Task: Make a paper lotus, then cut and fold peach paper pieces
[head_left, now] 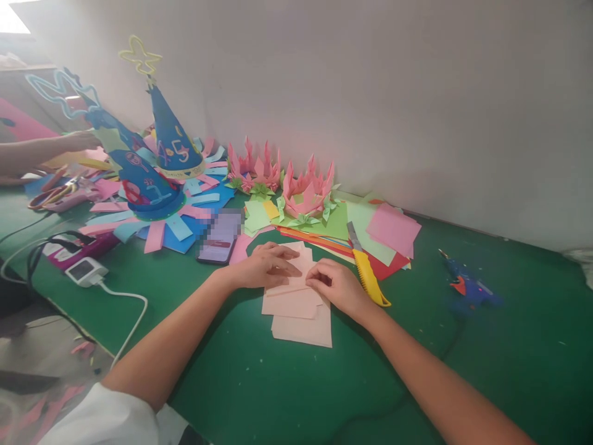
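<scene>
Several pale pink paper sheets (301, 327) lie in a loose, uneven stack on the green table, directly in front of me. My left hand (266, 266) rests on the upper left of the stack, its fingers stretched over the paper. At the right side, my right hand (337, 285) pinches thumb and fingers together at the edge of a top sheet, which seems folded or slightly raised there. Just right of that hand, a yellow utility knife (368, 275) lies partly on coloured paper. A phone (217, 238) lies beyond my left forearm.
Pink paper lotus crowns (308, 191) and blue cone hats (171, 133) stand along the wall. A blue glue gun (472, 287) lies to the right. A power strip (78, 250) with a charger (86, 272) and cable sits left. Another person's hand (76, 143) reaches in at far left.
</scene>
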A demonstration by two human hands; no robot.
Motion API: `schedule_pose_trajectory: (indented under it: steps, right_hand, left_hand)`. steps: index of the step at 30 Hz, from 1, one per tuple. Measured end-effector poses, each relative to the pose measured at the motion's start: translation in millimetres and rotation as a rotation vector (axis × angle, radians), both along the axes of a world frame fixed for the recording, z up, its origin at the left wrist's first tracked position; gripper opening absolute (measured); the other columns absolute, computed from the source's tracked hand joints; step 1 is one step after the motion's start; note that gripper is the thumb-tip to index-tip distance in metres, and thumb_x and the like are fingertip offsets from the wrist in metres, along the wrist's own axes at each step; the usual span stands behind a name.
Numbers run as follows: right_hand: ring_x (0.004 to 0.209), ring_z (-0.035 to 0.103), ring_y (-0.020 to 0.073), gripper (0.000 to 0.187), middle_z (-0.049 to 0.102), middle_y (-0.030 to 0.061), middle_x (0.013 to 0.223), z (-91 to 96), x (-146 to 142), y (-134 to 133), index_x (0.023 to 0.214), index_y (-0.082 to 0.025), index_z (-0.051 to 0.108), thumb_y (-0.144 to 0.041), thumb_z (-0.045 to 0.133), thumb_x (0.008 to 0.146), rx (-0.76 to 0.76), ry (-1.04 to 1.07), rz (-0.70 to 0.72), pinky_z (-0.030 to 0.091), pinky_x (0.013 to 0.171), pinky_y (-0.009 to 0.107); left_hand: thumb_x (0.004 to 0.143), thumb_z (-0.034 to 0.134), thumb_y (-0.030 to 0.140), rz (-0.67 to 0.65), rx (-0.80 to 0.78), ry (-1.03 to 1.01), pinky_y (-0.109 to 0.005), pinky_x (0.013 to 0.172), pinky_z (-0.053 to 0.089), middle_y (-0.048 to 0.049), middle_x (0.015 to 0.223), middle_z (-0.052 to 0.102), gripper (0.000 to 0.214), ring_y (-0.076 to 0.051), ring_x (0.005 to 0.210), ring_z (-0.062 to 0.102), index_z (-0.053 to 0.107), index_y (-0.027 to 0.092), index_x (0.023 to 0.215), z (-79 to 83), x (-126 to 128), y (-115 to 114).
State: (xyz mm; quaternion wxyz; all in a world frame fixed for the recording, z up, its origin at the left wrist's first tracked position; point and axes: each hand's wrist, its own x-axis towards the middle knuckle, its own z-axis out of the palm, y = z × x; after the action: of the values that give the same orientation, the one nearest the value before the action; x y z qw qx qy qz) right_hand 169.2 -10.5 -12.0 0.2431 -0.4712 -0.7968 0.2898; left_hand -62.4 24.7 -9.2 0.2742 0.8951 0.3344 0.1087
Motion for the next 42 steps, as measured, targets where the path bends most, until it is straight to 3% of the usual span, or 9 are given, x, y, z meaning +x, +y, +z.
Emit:
schedule_pose_trajectory:
  steps: [9, 17, 23, 29, 31, 36, 42]
  right_hand:
    - [0.071, 0.052, 0.0157, 0.014, 0.059, -0.0002, 0.067, 2.4, -14, -6, 0.068, -0.019, 0.058, -0.016, 0.06, 0.081, 0.119, -0.034, 0.119, 0.038, 0.066, 0.028]
    - [0.072, 0.054, 0.0165, 0.016, 0.06, 0.0015, 0.071, -7.4, -32, -14, 0.07, -0.02, 0.057, -0.019, 0.054, 0.085, 0.228, -0.055, 0.162, 0.039, 0.067, 0.03]
    - [0.071, 0.054, 0.0174, 0.021, 0.06, 0.0023, 0.07, -10.8, -51, -19, 0.066, -0.02, 0.054, -0.019, 0.05, 0.087, 0.276, -0.085, 0.174, 0.04, 0.067, 0.031]
    - [0.076, 0.055, 0.0202, 0.026, 0.062, 0.0062, 0.073, -15.0, -74, -22, 0.069, -0.018, 0.057, -0.016, 0.042, 0.09, 0.434, -0.2, 0.282, 0.042, 0.073, 0.035]
    - [0.077, 0.056, 0.0206, 0.023, 0.062, 0.0064, 0.073, -13.5, -77, -22, 0.07, -0.018, 0.058, -0.015, 0.044, 0.089, 0.426, -0.214, 0.295, 0.042, 0.072, 0.034]
    - [0.076, 0.056, 0.0173, 0.015, 0.064, 0.0029, 0.077, -4.8, -53, -17, 0.072, -0.019, 0.059, -0.015, 0.053, 0.084, 0.265, -0.105, 0.221, 0.042, 0.068, 0.03]
    - [0.076, 0.055, 0.0195, 0.017, 0.063, 0.0039, 0.076, 3.4, 1, -17, 0.073, -0.02, 0.059, -0.018, 0.049, 0.087, 0.272, -0.246, 0.062, 0.041, 0.069, 0.033]
  left_hand:
    - [0.085, 0.058, 0.035, 0.002, 0.015, 0.003, -0.041, 0.104, 0.025, 0.0059, 0.137, 0.046, 0.024, -0.024, 0.12, 0.038, 0.066, 0.04, 0.107, 1.3, 1, -1]
    - [0.083, 0.059, 0.036, 0.021, 0.033, -0.002, -0.043, 0.102, 0.028, 0.0042, 0.136, 0.048, 0.022, -0.025, 0.117, 0.04, 0.067, 0.036, 0.103, 0.6, 1, -1]
    - [0.083, 0.057, 0.032, 0.019, 0.036, 0.002, -0.045, 0.1, 0.029, 0.0032, 0.135, 0.048, 0.028, -0.026, 0.115, 0.04, 0.065, 0.037, 0.108, -4.0, 1, 1]
    - [0.085, 0.049, 0.021, -0.009, 0.038, 0.016, -0.044, 0.101, 0.028, 0.0047, 0.137, 0.046, 0.035, -0.025, 0.117, 0.039, 0.064, 0.039, 0.111, -1.0, 0, 0]
    - [0.084, 0.049, 0.02, -0.014, 0.035, 0.022, -0.045, 0.101, 0.028, 0.0052, 0.138, 0.046, 0.036, -0.025, 0.117, 0.039, 0.064, 0.04, 0.111, 0.1, 0, 0]
    - [0.083, 0.056, 0.03, 0.006, 0.038, 0.005, -0.046, 0.101, 0.027, 0.0037, 0.136, 0.048, 0.028, -0.026, 0.117, 0.04, 0.065, 0.038, 0.109, -2.5, 1, 0]
    - [0.083, 0.059, 0.034, 0.004, 0.031, -0.031, -0.044, 0.104, 0.025, 0.0055, 0.137, 0.047, 0.026, -0.025, 0.119, 0.04, 0.065, 0.04, 0.107, -2.5, 1, 0]
